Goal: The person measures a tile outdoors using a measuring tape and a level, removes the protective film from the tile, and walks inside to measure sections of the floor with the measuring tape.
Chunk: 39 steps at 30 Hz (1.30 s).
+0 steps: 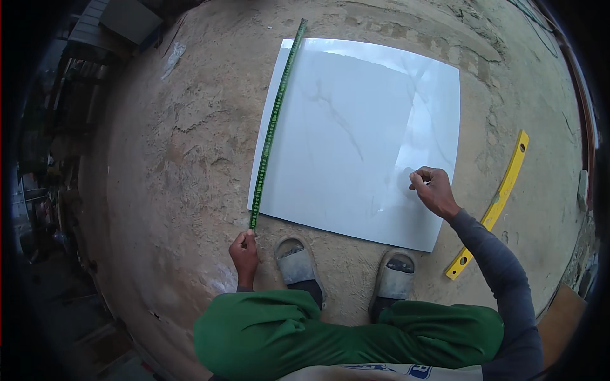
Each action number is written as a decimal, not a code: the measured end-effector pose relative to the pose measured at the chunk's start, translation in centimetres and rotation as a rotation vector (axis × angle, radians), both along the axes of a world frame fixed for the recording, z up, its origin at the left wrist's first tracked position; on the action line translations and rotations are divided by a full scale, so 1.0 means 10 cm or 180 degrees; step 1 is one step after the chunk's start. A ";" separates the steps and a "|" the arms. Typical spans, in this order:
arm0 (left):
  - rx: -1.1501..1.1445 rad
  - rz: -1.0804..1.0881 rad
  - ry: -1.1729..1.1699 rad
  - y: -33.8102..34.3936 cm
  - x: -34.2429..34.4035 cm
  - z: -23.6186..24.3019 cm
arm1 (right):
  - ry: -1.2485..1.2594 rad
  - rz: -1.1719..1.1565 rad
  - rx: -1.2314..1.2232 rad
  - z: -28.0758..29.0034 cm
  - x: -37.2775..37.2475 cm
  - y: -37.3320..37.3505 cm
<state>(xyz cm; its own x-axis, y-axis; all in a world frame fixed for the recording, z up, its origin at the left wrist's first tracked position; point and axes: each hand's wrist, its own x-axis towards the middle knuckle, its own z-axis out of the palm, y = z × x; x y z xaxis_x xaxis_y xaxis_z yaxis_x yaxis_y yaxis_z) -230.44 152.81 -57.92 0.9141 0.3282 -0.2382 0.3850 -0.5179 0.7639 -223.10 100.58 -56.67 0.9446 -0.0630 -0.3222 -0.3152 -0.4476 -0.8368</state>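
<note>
A large white tile (356,140) with grey veining and a glossy surface lies flat on the ground in front of me. Along its left side runs a green tape measure (274,114), stretched past both the far and the near edge. My left hand (244,254) is closed on the tape's near end, just off the tile's near left corner. Over the tile's right part, my right hand (433,190) is closed, thumb and fingers pressed together. Whatever it may hold is hidden or too small to name.
A yellow spirit level (492,206) lies on the rough ground (190,159) to the right. My sandalled feet (296,265) are close to the tile's near edge. Dim clutter stands at the far left, and a pale scrap (173,59) lies at the upper left.
</note>
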 end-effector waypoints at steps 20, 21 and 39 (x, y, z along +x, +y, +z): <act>-0.0360 0.0318 0.0702 0.48 -0.58 -0.40 | 0.0207 0.0370 -0.0396 -0.35 0.16 0.26; -0.0344 0.0347 0.0757 0.49 -0.57 -0.38 | 0.0167 0.0362 -0.0374 -0.34 0.18 0.27; 0.1067 0.0068 -0.0313 0.10 0.87 -0.09 | 0.0516 0.0147 0.0226 -0.16 0.64 0.18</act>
<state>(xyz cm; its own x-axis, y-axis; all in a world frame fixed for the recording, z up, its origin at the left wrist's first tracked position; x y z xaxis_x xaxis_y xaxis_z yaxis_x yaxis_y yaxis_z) -221.69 153.80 -58.82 0.9194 0.3926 -0.0251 0.3316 -0.7389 0.5867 -216.72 102.34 -58.25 0.8813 0.0075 -0.4725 -0.4290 -0.4064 -0.8067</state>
